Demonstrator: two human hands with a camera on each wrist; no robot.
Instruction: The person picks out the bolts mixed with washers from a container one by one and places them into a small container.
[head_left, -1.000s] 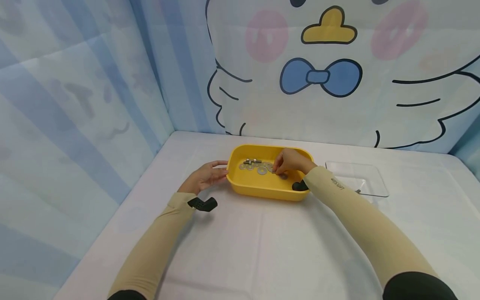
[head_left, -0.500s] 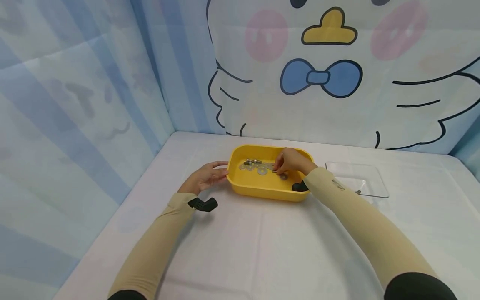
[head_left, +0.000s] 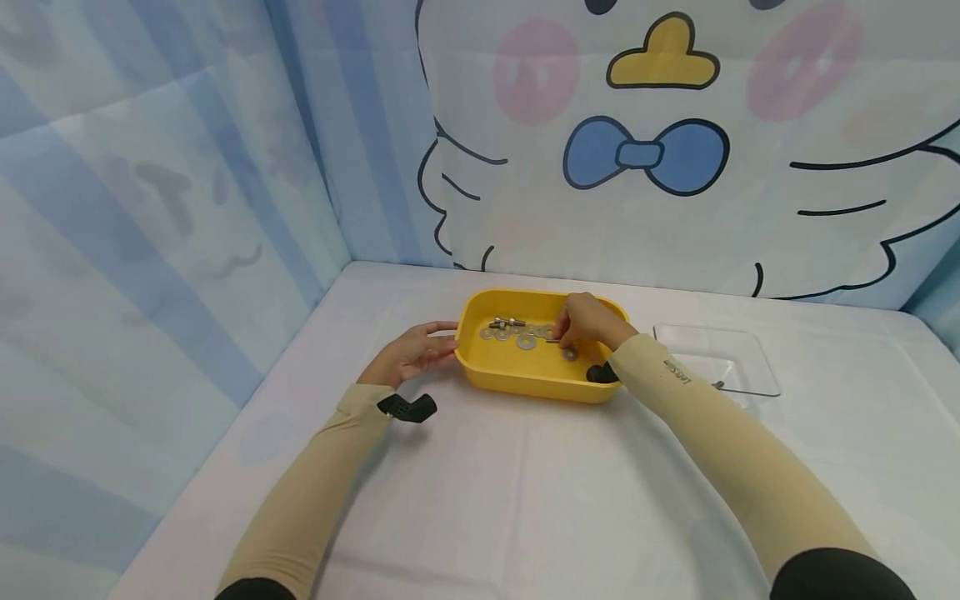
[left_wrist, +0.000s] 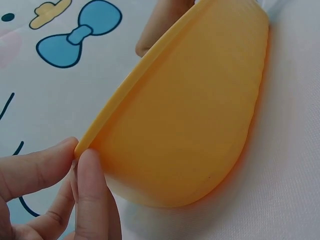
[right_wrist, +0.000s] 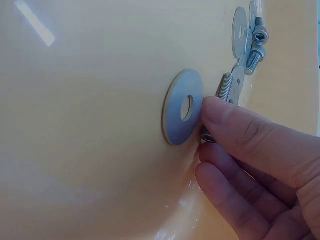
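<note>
In the head view, a yellow plastic tray (head_left: 525, 385) stands toward the back of the table. My left hand (head_left: 411, 354) holds its left end, pinching the rim between thumb and finger in the left wrist view. Inside the tray, my right hand (head_left: 588, 321) pinches a socket head bolt (right_wrist: 226, 86), its threaded end pointing up past the thumb in the right wrist view. A large flat washer (right_wrist: 172, 120) lies right beside those fingertips. Farther along the tray are more washers (head_left: 527, 342) and several loose bolts (right_wrist: 257, 52).
Right of the tray, a shallow clear plastic box (head_left: 738, 354) sits partly behind the right sleeve, with a small dark metal piece (head_left: 718, 385) in it. A white cloth covers the table (head_left: 465, 500). Printed curtains (head_left: 645, 233) rise behind and at the left.
My right fingertips have shifted slightly to the right with the bolt. The left hand keeps its hold on the tray, which stays in place.
</note>
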